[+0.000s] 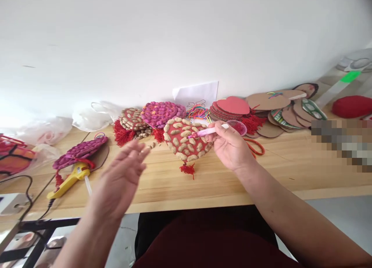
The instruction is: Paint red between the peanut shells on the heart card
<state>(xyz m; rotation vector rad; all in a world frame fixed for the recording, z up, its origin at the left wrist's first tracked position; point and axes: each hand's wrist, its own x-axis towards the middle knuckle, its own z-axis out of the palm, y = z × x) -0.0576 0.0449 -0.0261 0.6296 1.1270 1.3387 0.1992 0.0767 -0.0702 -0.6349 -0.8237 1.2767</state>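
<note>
My right hand [231, 146] is closed around a white-handled paintbrush [207, 131]. The brush's pink-wet tip reaches over a red heart [174, 133] covered in peanuts, with a red tassel [187, 169] at its lower point. Whether the tip touches a peanut, or my right fingers also touch the heart's edge, I cannot tell. Just behind that hand shows a clear cup of pink paint [240, 127], partly hidden. To the left of the heart, my left hand [123, 178] is raised, slightly blurred, its fingers apart and nothing in them.
Purple-pink painted pieces [162, 113] and a peanut-covered piece [130, 118] lie at the back. Cardboard hearts [232, 105] and ovals [267, 101] are stacked rightward. A yellow glue gun [69, 178] with a cord rests at left. A pink-red loop [255, 147] lies at right.
</note>
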